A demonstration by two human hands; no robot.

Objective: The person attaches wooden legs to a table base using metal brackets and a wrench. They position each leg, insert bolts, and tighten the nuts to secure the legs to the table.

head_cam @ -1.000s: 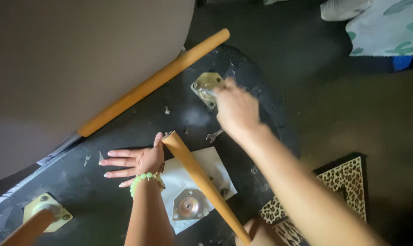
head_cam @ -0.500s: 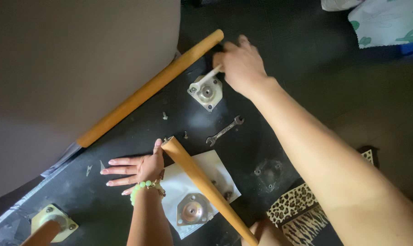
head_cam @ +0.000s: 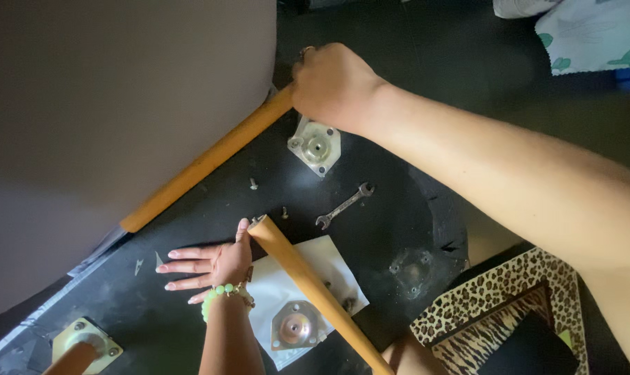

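Note:
My right hand [head_cam: 336, 87] is closed around the upper end of a long wooden leg [head_cam: 203, 163] that lies slantwise across the black underside of an upturned seat [head_cam: 391, 236]. Just below that hand sits a square metal mounting plate [head_cam: 315, 146]. My left hand [head_cam: 210, 267], wearing a green bead bracelet, rests flat on the black surface with fingers spread. Its thumb is beside the tip of a second wooden leg [head_cam: 308, 285] that slants down toward the bottom edge. A small open-ended wrench [head_cam: 344, 206] lies between the two hands.
A white sheet [head_cam: 325, 260] under the second leg carries another round-centred metal plate [head_cam: 295, 326]. Two loose screws [head_cam: 254, 184] lie near the wrench. A third leg stands in its plate [head_cam: 85, 344] at lower left. Leopard-print fabric [head_cam: 509, 312] is at lower right, cactus-print cloth [head_cam: 593, 35] at top right.
My right hand has gone from the square mounting plate up to the end of the lying leg and closed on it. My left hand has stayed flat in place.

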